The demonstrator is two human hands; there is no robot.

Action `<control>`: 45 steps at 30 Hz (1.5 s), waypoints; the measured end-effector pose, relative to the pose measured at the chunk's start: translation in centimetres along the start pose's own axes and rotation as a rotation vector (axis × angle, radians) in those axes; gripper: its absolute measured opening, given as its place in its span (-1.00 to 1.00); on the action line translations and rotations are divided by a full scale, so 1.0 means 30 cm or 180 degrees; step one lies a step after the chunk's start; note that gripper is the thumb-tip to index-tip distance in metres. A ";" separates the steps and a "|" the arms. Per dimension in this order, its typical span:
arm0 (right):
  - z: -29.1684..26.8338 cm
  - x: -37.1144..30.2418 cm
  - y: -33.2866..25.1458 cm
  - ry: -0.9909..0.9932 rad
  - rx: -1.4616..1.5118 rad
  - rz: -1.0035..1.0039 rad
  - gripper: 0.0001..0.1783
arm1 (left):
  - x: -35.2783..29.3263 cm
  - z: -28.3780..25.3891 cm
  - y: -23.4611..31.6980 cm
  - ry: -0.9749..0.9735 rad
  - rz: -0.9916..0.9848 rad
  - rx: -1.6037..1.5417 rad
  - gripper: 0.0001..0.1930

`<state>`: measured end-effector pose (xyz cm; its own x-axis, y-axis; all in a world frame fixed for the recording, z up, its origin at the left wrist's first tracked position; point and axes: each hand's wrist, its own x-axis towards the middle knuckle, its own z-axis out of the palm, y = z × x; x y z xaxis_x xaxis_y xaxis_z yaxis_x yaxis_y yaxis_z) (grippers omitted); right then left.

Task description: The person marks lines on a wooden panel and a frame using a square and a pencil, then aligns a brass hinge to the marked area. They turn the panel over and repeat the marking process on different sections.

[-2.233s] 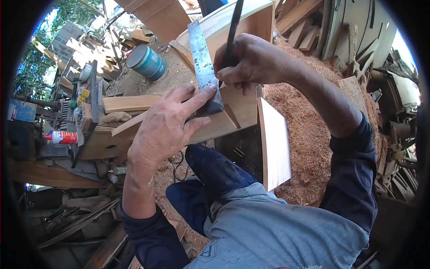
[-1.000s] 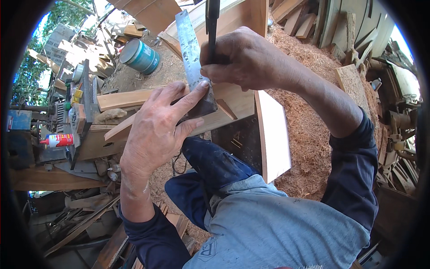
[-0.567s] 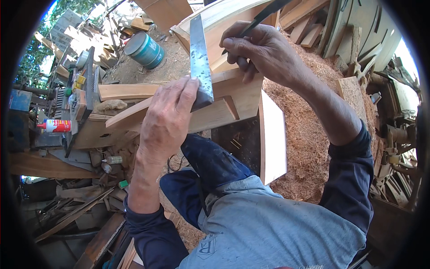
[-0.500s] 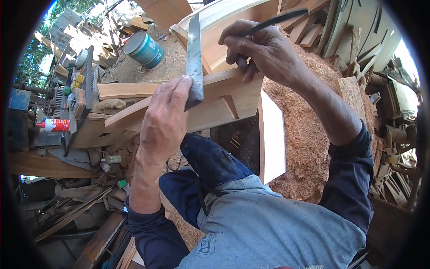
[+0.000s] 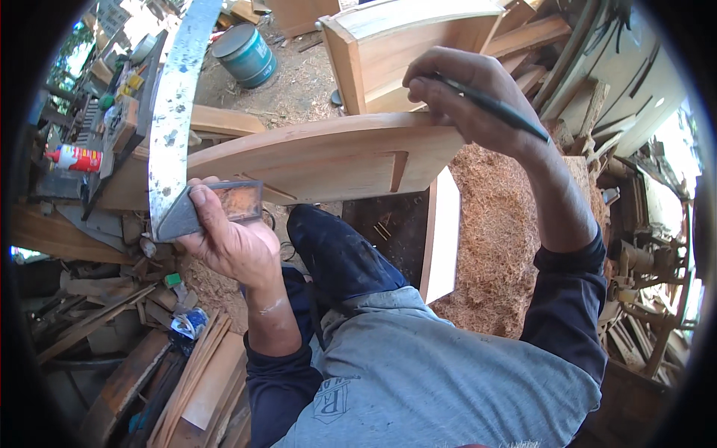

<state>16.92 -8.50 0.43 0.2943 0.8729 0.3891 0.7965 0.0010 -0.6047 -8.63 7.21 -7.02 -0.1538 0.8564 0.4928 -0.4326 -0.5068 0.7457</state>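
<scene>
My left hand (image 5: pixel 235 243) is closed round the stock of a try square (image 5: pixel 170 127), whose spotted metal blade points up and away at the left. My right hand (image 5: pixel 478 101) holds a slim dark pencil (image 5: pixel 493 112), lying slantwise across the hand toward the wrist. Its lower fingers are at the top edge of a curved wooden board (image 5: pixel 321 153), near the right end; whether they touch it I cannot tell. The board stands on edge across my front, with slots cut in its face. The square's stock is just in front of the board's left part.
Beyond the board stands a wooden frame piece (image 5: pixel 418 52), with a teal metal can (image 5: pixel 245 56) to its left. A red and white bottle (image 5: pixel 77 158) lies on the cluttered bench at left. Wood shavings (image 5: pixel 493 246) cover the floor at right; scrap wood (image 5: pixel 112 328) is piled lower left.
My left hand has moved left and down, turning the try square so its stock shows. The pencil in my right hand has swung from pointing outward to pointing back toward the wrist.
</scene>
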 end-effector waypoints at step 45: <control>0.415 0.064 -0.312 -0.0055 -0.1380 -0.1895 -0.57 | 0.168 -0.112 0.053 -0.3450 0.2208 0.3318 -0.55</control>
<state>3.45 -0.78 -1.81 -0.2586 0.7923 0.5527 0.9572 0.2872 0.0362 -13.06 11.04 -4.86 0.7933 0.2179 0.5685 0.2616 -0.9652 0.0048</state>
